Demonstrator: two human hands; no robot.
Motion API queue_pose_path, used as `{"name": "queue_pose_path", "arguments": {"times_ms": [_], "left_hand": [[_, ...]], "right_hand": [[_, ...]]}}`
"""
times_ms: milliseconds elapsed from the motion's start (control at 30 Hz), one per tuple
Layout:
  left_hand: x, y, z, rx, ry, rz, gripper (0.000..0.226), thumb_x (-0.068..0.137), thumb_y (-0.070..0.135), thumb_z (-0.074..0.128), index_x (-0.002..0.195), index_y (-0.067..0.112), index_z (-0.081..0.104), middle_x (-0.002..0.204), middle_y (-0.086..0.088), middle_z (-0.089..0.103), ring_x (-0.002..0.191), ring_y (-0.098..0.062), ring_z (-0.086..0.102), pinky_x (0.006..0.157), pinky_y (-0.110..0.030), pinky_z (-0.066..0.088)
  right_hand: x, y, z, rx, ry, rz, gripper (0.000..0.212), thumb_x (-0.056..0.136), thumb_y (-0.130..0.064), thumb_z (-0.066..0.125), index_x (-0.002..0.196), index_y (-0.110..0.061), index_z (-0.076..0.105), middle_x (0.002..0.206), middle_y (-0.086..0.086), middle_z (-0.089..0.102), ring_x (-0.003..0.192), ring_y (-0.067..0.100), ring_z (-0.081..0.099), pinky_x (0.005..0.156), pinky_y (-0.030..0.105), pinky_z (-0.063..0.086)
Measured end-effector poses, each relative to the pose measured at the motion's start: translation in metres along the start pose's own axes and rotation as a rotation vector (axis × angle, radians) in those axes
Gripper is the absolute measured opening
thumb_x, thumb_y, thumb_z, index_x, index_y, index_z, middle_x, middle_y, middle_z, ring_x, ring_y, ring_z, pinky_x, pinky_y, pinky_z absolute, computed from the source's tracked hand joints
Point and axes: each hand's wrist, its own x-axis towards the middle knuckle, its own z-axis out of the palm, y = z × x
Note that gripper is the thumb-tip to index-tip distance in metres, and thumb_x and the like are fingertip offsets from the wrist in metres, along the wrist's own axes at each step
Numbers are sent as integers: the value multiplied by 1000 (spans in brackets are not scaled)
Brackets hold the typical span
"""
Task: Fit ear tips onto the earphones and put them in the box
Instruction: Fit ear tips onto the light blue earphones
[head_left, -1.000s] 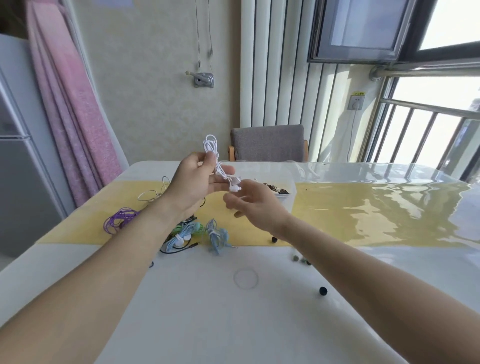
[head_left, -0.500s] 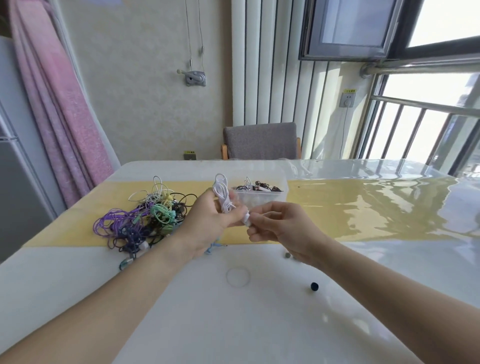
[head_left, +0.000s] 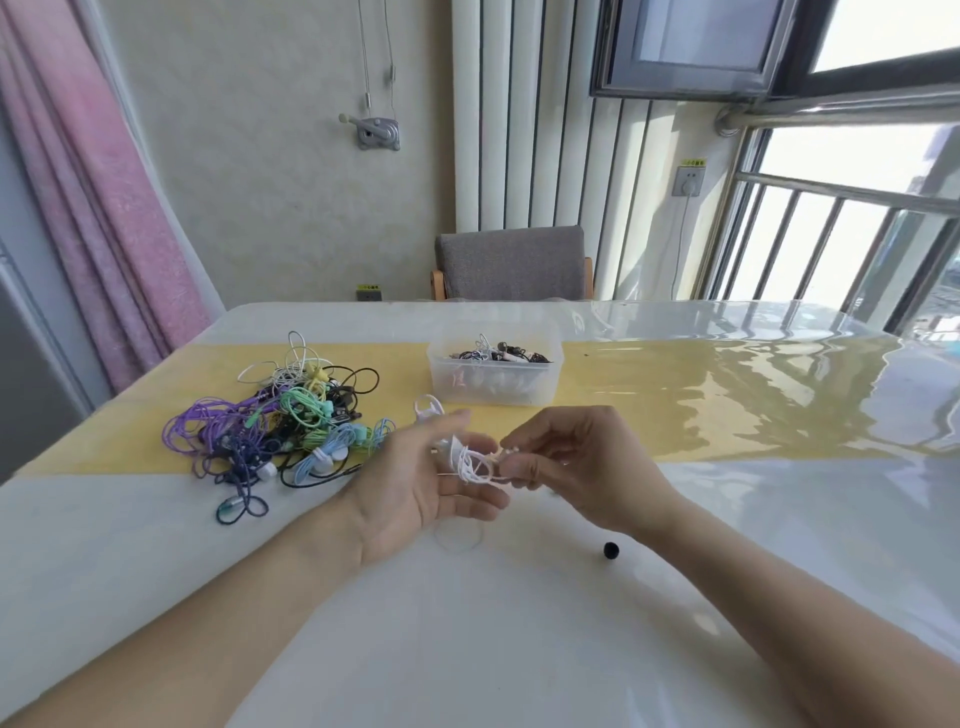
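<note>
**White earphones between both our hands, over the table's near half**

We've got the white earphones (head_left: 470, 462) bunched up between our two hands, held above the white table (head_left: 519, 649). The cord bundle sits against the fingertips of our left hand (head_left: 415, 483) and runs right to our right hand (head_left: 566, 462). One loop of the cord sticks up behind our left fingers.

Left hand: palm turned up and inward, fingers mostly straight and loosely spread, the cord resting across them near the tips. We can't tell whether the thumb actually clamps the cord; motion blur there.

Right hand: fingers curled, thumb and forefinger pinching the white end of the earphones at the bundle's right side. Whether an ear tip sits on that bud is too small to read.

A single black ear tip (head_left: 611, 550) lies loose on the table, just beside our right wrist, apart from both hands.

The clear plastic box (head_left: 493, 382) stands on the yellow runner (head_left: 727, 405) beyond our hands, with a few earphones already inside. The pile of tangled earphones (head_left: 291, 421), purple, green, blue, black and white, lies on the runner to the left of the box, near our left hand but not touching it.

A grey chair (head_left: 511, 262) stands at the table's far edge.
</note>
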Motion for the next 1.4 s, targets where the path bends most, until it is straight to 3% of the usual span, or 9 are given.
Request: {"name": "queue_pose_path", "arguments": {"times_ms": [233, 400, 567, 633, 800, 933, 1067, 1167, 1400], "left_hand": [[0, 11, -14, -16, -178, -220, 102, 77, 80, 38, 112, -12, 66, 110, -33, 64, 76, -38, 68, 67, -38, 56], [-1, 6, -17, 92, -295, -171, 59, 77, 45, 73, 112, -2, 69, 118, -28, 64, 101, -42, 66, 86, -45, 55], [-6, 13, -22, 19, -635, -186, 91, 86, 45, 58, 145, -14, 23, 147, -40, 27, 138, -56, 24, 112, -61, 17], [-3, 13, -23, 4, -704, -154, 95, 87, 56, 54, 144, -14, 24, 147, -39, 27, 139, -54, 24, 112, -58, 20], [7, -9, -11, 153, -330, 37, 52, 80, 39, 73, 111, -1, 67, 106, -24, 67, 97, -38, 66, 88, -41, 53], [11, -16, -4, 45, -117, 95, 19, 78, 19, 71, 85, 2, 70, 69, -12, 61, 57, -22, 60, 69, -39, 59], [12, -12, -3, 18, -62, 103, 24, 81, 15, 61, 98, -1, 65, 73, -9, 62, 57, -18, 58, 56, -31, 54], [10, -12, -3, 69, -65, 93, 29, 83, 18, 60, 104, -1, 65, 80, -7, 66, 60, -16, 57, 53, -25, 49], [8, -12, -2, 212, -25, 77, 31, 87, 19, 60, 109, -2, 69, 78, -5, 65, 58, -16, 51, 51, -24, 41]], "right_hand": [[-1, 1, -8, -70, 12, -156, 7, 80, -15, 83, 86, -12, 80, 85, -6, 78, 79, 16, 73, 75, 30, 56], [-3, 4, -5, -58, -10, -241, 7, 81, -10, 81, 88, -7, 79, 91, -3, 78, 88, 19, 74, 85, 43, 57], [-1, 2, -4, 66, -16, -268, 4, 85, -1, 76, 90, -1, 75, 86, 9, 76, 64, 33, 67, 69, 42, 57], [-1, 4, -5, 65, -19, -274, 5, 85, -1, 76, 90, -3, 75, 86, 10, 76, 69, 33, 69, 73, 46, 57], [1, 10, -6, -81, -43, -290, 11, 81, -6, 81, 92, -8, 78, 91, 0, 77, 79, 23, 71, 77, 38, 57], [6, 10, -14, -112, -61, -281, 17, 82, -10, 81, 99, -8, 78, 101, -3, 76, 91, 19, 69, 77, 32, 55], [15, 7, -36, -98, 78, -145, 14, 88, -8, 75, 100, -14, 77, 100, -5, 77, 89, 16, 71, 79, 33, 58], [28, 25, -70, -460, 205, 58, 15, 94, -13, 68, 100, -23, 78, 98, -8, 76, 90, 9, 70, 77, 29, 56], [28, 64, -93, -663, 46, 342, 19, 96, -16, 62, 109, -19, 76, 98, -1, 75, 87, 14, 67, 74, 24, 46]]}}
